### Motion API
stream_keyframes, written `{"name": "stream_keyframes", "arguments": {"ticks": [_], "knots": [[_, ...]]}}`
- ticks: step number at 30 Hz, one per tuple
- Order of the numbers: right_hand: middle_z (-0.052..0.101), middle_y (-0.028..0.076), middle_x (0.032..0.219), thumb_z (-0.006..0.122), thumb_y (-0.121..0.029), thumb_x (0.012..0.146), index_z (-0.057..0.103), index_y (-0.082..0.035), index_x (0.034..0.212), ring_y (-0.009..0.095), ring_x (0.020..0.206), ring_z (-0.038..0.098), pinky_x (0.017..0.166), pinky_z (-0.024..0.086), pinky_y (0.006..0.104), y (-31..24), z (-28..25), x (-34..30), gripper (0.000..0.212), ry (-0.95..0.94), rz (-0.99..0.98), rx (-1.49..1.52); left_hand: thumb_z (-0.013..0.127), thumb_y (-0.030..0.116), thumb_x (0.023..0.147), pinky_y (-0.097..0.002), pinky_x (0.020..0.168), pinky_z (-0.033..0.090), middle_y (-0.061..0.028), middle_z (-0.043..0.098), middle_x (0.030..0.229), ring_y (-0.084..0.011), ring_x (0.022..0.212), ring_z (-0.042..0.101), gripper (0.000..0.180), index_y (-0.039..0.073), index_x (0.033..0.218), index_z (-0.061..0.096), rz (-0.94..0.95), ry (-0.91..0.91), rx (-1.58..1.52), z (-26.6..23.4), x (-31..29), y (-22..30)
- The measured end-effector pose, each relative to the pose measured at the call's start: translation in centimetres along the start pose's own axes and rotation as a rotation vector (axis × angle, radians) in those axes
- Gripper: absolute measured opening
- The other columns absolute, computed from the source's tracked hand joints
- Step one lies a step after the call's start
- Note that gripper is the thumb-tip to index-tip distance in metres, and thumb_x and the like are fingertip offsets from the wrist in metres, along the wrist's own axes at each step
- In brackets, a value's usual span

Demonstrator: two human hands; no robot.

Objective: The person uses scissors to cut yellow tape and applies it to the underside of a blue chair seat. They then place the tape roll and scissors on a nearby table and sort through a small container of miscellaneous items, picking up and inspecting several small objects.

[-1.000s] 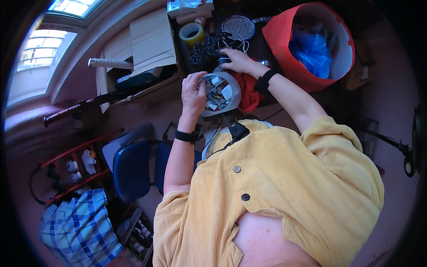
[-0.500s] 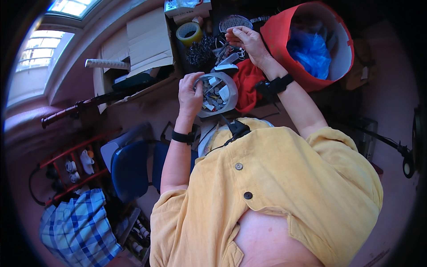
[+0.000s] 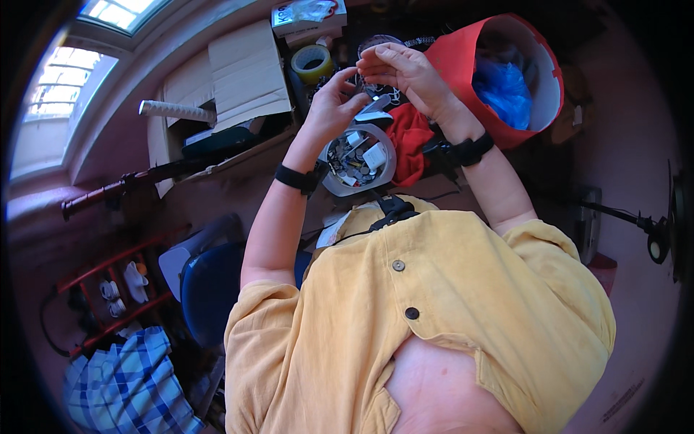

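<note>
My left hand is raised over the work surface, fingers bent and the thumb apart from them, with nothing visible in it. Facing it, my right hand has its fingers stretched toward the left hand; their undersides are hidden, and nothing shows in them. A small gap lies between the two hands. Just below them stands a pale plastic tub of coins, small white pieces and other bits. A white-and-dark object lies at the tub's far rim. Beside the tub is a crumpled red cloth.
A red bag with a blue plastic bag inside stands at the right. Rolls of tape and a white box sit behind my left hand. An open cardboard box is at the left, above a blue chair.
My left hand has let go of the tub's rim and moved up and right, close to the right hand. My right hand has shifted slightly. The view has shifted a little too.
</note>
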State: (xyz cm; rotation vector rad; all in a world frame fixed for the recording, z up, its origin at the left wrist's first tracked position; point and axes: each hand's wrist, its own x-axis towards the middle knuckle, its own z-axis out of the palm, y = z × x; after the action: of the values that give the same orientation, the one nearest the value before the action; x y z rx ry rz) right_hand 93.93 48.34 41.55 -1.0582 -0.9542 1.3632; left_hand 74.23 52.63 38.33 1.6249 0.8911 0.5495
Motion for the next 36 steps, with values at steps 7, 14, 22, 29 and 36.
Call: {"name": "stream_keyframes", "arguments": {"ticks": [7, 14, 22, 29, 36], "knots": [[0.071, 0.007, 0.111, 0.055, -0.011, 0.103, 0.067, -0.003, 0.120, 0.016, 0.104, 0.069, 0.090, 0.055, 0.0279, 2.9, -2.3, 0.0, 0.023, 0.200, -0.032, -0.484, 0.056, 0.004, 0.099, -0.0244, 0.069, 0.049, -0.0064, 0.070, 0.095, -0.0104, 0.081, 0.063, 0.028, 0.001, 0.125, 0.064, -0.187, -0.077, -0.080, -0.8, 1.4, -0.7], [0.070, 0.009, 0.095, 0.064, -0.007, 0.092, 0.070, -0.004, 0.108, 0.019, 0.086, 0.069, 0.080, 0.055, 0.0300, 6.3, -4.8, -0.7, 0.017, 0.273, -0.098, -0.842, 0.054, 0.013, 0.102, -0.0208, 0.063, 0.048, -0.0038, 0.072, 0.090, -0.0061, 0.068, 0.055, 0.028, 0.005, 0.126, 0.064, -0.204, -0.106, 0.045, -1.4, 2.6, -2.7], [0.068, 0.006, 0.081, 0.070, -0.015, 0.091, 0.071, -0.005, 0.100, 0.016, 0.072, 0.064, 0.069, 0.053, 0.0291, 6.2, -5.9, -1.0, 0.013, 0.455, -0.202, -0.763, 0.056, 0.015, 0.101, -0.0206, 0.061, 0.046, -0.0012, 0.071, 0.087, -0.0062, 0.068, 0.055, 0.027, 0.004, 0.124, 0.065, -0.251, -0.101, 0.171, -3.0, 3.8, -4.1], [0.067, -0.001, 0.078, 0.067, -0.020, 0.098, 0.073, -0.005, 0.102, 0.007, 0.071, 0.061, 0.065, 0.052, 0.0229, 4.5, -5.7, -0.9, 0.016, 0.515, -0.330, -0.427, 0.057, 0.015, 0.101, -0.0216, 0.060, 0.045, -0.0023, 0.069, 0.087, -0.0064, 0.066, 0.054, 0.027, 0.004, 0.123, 0.066, -0.380, -0.104, 0.000, -3.4, 4.0, -4.9], [0.053, -0.005, 0.066, 0.057, -0.031, 0.104, 0.074, -0.006, 0.102, 0.003, 0.061, 0.051, 0.058, 0.043, 0.0188, 0.6, -6.0, -1.9, 0.030, 0.422, -0.279, -0.172, 0.055, 0.017, 0.103, -0.0180, 0.055, 0.040, 0.0003, 0.067, 0.083, -0.0032, 0.062, 0.050, 0.026, 0.007, 0.125, 0.065, -0.461, -0.098, -0.209, -3.8, 4.0, -6.0]]}}
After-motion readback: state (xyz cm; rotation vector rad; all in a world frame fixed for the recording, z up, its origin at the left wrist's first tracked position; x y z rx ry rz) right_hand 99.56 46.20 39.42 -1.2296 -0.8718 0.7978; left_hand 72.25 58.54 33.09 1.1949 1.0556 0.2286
